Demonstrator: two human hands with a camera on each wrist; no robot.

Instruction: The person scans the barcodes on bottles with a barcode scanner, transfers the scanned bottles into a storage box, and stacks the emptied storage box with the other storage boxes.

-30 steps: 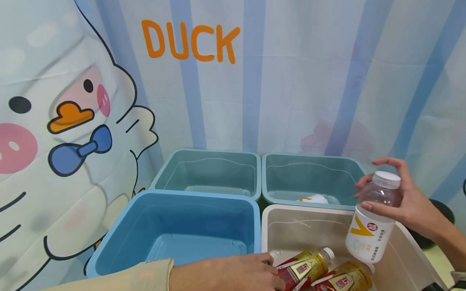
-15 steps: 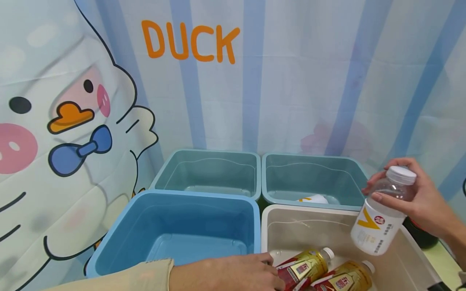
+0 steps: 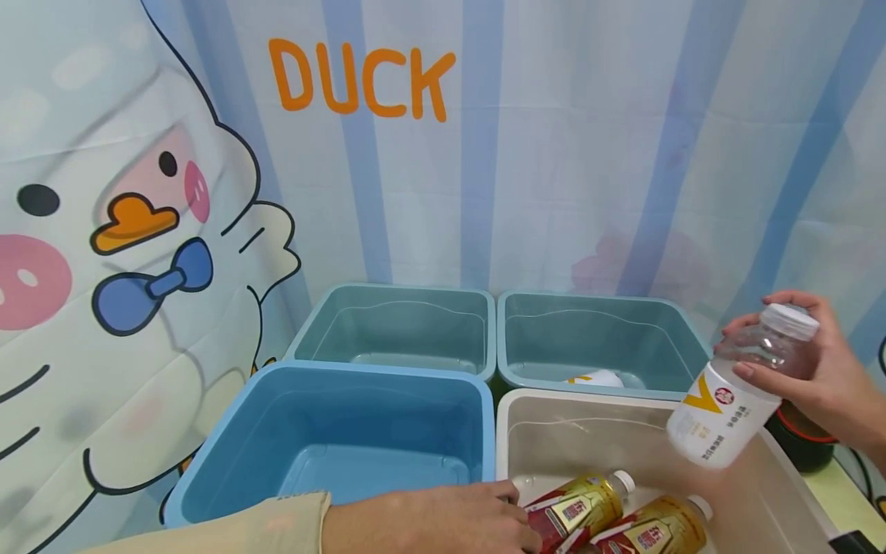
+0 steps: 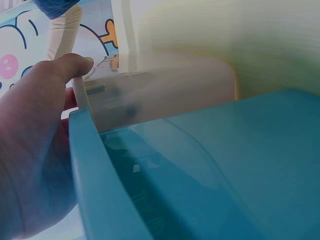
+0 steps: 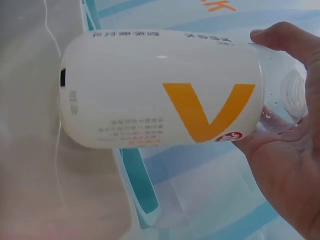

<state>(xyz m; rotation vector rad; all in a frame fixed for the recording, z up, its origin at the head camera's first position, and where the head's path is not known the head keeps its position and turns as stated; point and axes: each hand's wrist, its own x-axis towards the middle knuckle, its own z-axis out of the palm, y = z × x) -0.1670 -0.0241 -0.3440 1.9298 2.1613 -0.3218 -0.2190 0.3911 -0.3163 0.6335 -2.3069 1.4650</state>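
Fingers (image 3: 770,378) of right hand (image 3: 834,385) curled round upper part of V-labelled plastic bottle (image 3: 730,415), right of frame, tilted above beige bin (image 3: 588,438), likely for sure hold. Left hand (image 3: 464,515), lower centre, grips bin rim (image 4: 80,94), probably steadying it. Two red-gold drink bottles (image 3: 584,508) lie inside.

hand (image 4: 37,132) grips pale rim (image 4: 81,94) beside blue bin (image 4: 100,190)

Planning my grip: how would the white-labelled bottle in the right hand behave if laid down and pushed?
The white-labelled bottle would probably roll on its side, given its rounded body. Its smooth, shiny surface may make it somewhat slippery.
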